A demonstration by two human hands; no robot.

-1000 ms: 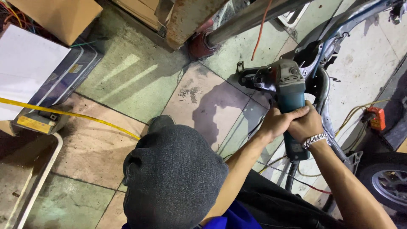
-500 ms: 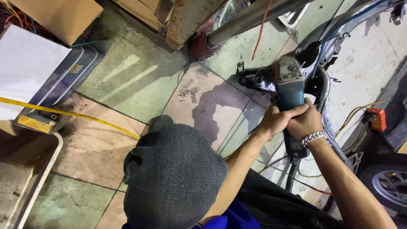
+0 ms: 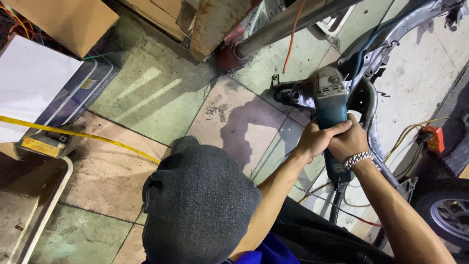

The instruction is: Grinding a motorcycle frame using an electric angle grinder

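Unmoved since before, both hands (image 3: 337, 142) clench the grinder (image 3: 330, 105) against the frame (image 3: 371, 105)

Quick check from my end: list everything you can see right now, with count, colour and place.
angle grinder: one, teal and grey, right of centre, head against the frame
metal frame: one, grey tubing, upper right, curving down past the grinder
pipe: one, grey, top centre
cardboard boxes: at least two, brown, top left
white sheet: one, far left
yellow hose: one, left, across the floor
orange plug: one, right edge
wheel: one, black tyre, lower right
cap: one, dark grey, bottom centre
bracelet: one, silver, right wrist
left hand: gripping the grinder body
right hand: gripping the grinder body
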